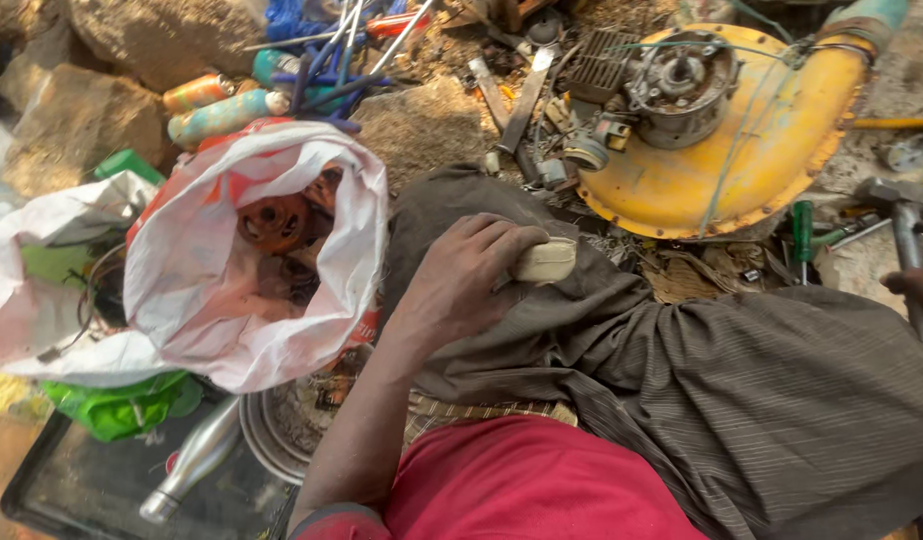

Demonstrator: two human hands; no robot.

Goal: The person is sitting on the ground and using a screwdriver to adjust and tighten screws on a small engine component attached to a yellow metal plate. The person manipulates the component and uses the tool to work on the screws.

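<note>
My left hand (462, 280) rests on my knee, which is covered in dark striped cloth (742, 390). Its fingers are closed on a small cream-coloured block (545, 262) that sticks out past the fingertips. Only part of my right hand (917, 285) shows at the right edge, wrapped around the shaft of a grey metal hammer-like tool (907, 215) standing on the ground. Most of that hand is cut off by the frame.
An open white plastic bag (192, 310) with rusty orange parts (277, 222) lies left of my knee. A yellow round pump casing (752, 160) lies ahead, with a green-handled screwdriver (802, 228) beside it. There are also spray cans (227, 112), rocks (77, 125), a steel bottle (192, 462) and a black tray (72, 490).
</note>
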